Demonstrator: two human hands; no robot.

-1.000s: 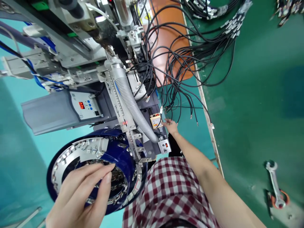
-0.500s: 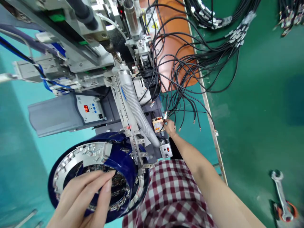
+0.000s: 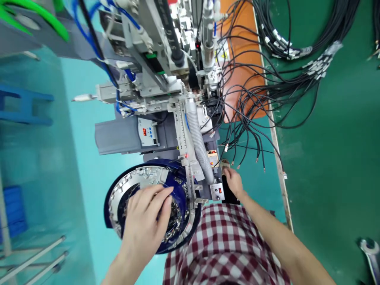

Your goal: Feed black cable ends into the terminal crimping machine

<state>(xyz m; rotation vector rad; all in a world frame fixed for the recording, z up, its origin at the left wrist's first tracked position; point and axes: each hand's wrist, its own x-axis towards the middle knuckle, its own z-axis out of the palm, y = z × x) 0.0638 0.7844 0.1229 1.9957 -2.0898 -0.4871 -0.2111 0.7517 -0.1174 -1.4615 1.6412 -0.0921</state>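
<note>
Currently left hand (image 3: pixel 145 219) over glossy round bowl (image 3: pixel 179 198), right hand (image 3: pixel 234 180) near boxy controller (image 3: pixel 217 191); can't tell either grip.

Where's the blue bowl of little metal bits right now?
In the head view, the blue bowl sits left of centre, just below the grey box with the red display, partly hidden by the left hand.

A: Floor, left side?
B: Teal-green floor (image 3: pixel 38 158), slightly blurred. A blue stool (image 3: pixel 23 103) sits toward the far left.
A: Nearer?
B: Blue crate (image 3: pixel 13 209) at the left edge; pale metal tubes (image 3: pixel 38 254) run slantwise at near left.
A: Furniture, centre and right?
B: Light-teal table (image 3: pixel 83 158) in the middle. Dark-green table (image 3: pixel 335 178) on the right, its edge a pale strip (image 3: pixel 278 158).
A: Light?
B: Bright, fairly even.
</note>
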